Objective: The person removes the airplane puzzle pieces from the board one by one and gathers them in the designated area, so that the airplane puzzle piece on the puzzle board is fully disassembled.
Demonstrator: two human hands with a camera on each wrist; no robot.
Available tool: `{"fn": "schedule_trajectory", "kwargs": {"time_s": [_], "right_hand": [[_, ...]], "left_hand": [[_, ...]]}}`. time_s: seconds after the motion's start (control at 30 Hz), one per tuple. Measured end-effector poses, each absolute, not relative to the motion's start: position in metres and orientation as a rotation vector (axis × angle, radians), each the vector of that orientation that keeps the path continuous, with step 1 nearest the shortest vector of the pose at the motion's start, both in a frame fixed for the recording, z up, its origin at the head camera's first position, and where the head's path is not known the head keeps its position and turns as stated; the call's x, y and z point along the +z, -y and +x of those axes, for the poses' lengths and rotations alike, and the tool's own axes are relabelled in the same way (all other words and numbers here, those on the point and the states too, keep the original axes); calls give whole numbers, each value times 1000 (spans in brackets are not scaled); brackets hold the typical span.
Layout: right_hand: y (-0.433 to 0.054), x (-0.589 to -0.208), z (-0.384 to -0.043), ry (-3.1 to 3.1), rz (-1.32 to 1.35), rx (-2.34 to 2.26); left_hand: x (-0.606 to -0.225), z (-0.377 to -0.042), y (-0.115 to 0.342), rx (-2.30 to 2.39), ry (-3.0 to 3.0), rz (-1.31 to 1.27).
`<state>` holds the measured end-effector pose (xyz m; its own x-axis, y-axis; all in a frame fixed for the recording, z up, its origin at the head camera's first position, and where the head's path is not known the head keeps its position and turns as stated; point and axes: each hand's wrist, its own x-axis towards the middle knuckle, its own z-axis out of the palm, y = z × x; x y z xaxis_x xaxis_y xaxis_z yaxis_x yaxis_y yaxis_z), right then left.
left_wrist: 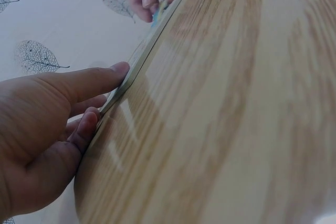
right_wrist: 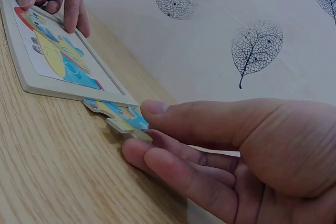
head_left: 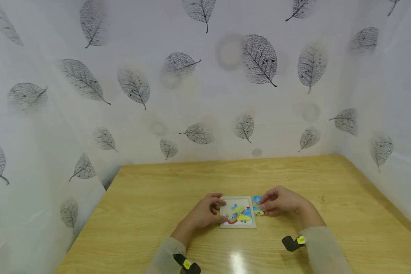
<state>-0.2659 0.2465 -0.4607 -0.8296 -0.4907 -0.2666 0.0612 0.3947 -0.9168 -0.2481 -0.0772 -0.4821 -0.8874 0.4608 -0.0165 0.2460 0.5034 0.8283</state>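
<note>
A square jigsaw puzzle board [head_left: 238,226] with a pale rim lies on the table, its yellow, red and blue picture partly filled in and white areas showing. My left hand [head_left: 205,211] holds its left side, with the thumb and some fingertips on the board. In the left wrist view, that thumb [left_wrist: 107,77] lies along the board's edge. Just right of the board are blue and yellow puzzle pieces [right_wrist: 110,109], overlapping or side by side; I cannot tell how many. My right hand [head_left: 282,201] pinches a puzzle piece [right_wrist: 137,120] there between thumb and fingers, which partly cover it.
The wood-grain table [head_left: 157,190] extends around the board on all sides. A pale curtain [head_left: 205,99] printed with leaves stands behind it and along both sides. Black devices with yellow labels, such as this wrist camera [head_left: 291,242], sit at both sleeves.
</note>
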Motion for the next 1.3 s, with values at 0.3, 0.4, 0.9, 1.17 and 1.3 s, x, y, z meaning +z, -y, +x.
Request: {"fn": "schedule_trajectory", "kwargs": {"time_s": [0.3, 0.4, 0.9, 1.17, 1.3], "right_hand": [[-246, -457, -265, -2131, -349, -1466], [-245, -456, -264, -2120, -325, -1491], [-234, -456, -266, -2114, -430, -1527], [-220, -459, -267, -2046, -463, -1567], [-212, -460, -266, -2037, -484, -1566]], "left_hand": [[-484, -249, 77, 1311, -2521, 567], [-485, -249, 77, 1310, -2524, 564], [-486, -252, 77, 1315, -2524, 569], [-486, -251, 77, 1310, -2521, 580], [-486, -251, 77, 1315, -2518, 579]]}}
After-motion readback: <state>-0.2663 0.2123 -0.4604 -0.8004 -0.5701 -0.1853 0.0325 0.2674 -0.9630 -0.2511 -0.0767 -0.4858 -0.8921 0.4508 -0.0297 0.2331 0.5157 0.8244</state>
